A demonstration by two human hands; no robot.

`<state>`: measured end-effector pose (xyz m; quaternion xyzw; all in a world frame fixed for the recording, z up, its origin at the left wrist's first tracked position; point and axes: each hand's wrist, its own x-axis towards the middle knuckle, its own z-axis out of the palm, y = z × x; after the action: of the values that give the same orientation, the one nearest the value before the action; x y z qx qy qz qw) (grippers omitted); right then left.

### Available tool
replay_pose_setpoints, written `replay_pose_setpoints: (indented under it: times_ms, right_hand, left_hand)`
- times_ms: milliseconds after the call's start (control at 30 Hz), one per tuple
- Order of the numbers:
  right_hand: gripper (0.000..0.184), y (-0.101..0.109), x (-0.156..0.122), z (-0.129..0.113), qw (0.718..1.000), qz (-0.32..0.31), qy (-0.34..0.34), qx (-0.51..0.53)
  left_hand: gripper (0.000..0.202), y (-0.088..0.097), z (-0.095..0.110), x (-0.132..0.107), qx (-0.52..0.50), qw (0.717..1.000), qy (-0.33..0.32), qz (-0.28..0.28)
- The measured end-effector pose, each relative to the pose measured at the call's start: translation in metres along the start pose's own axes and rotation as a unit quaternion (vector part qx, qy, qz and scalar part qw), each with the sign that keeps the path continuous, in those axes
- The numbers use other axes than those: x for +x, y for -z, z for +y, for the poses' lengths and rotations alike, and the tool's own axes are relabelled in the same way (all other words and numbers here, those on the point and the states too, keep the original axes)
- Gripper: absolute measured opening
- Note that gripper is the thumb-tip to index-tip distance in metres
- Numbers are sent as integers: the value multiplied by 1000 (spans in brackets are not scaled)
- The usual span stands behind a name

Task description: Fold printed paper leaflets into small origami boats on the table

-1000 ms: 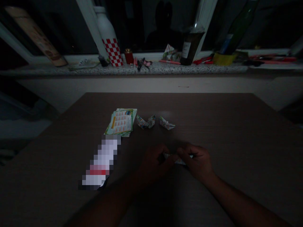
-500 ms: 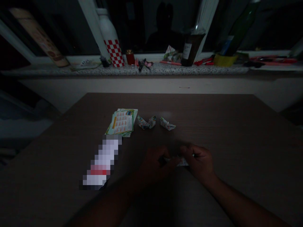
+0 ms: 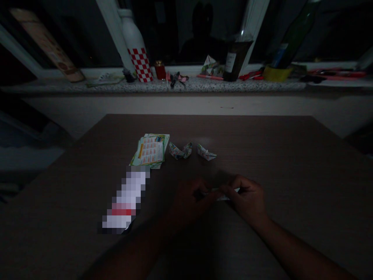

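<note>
Our left hand [image 3: 190, 199] and right hand [image 3: 248, 196] pinch a folded paper [image 3: 223, 197] between them. We judge it light, easily creased and tearable, best gripped at its ends. Beyond our hands sit small folded shapes [image 3: 206, 153]; leftward, printed cards [image 3: 150, 151].

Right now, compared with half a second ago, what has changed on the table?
The right hand has brought its thumb left, close beside the thumb of the left hand; both still hold the small paper. The folded shapes, card stack and pixelated object stayed.
</note>
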<state>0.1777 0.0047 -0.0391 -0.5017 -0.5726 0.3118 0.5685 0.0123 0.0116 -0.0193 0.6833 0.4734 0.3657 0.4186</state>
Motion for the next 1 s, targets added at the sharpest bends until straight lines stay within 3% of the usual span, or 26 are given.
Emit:
replay_pose_setpoints:
  times_ms: [467,700,1000]
  right_hand:
    - [31,1,0,0,999,11,30,-31]
    - [31,1,0,-3,995,32,51,-78]
    - [32,2,-1,0,993,44,54,-92]
  left_hand:
    - [27,-1,-2,2,-32,999,10,35]
    - [28,1,-2,4,-69,995,70,15]
    - [26,2,0,5,-79,992,94,-1]
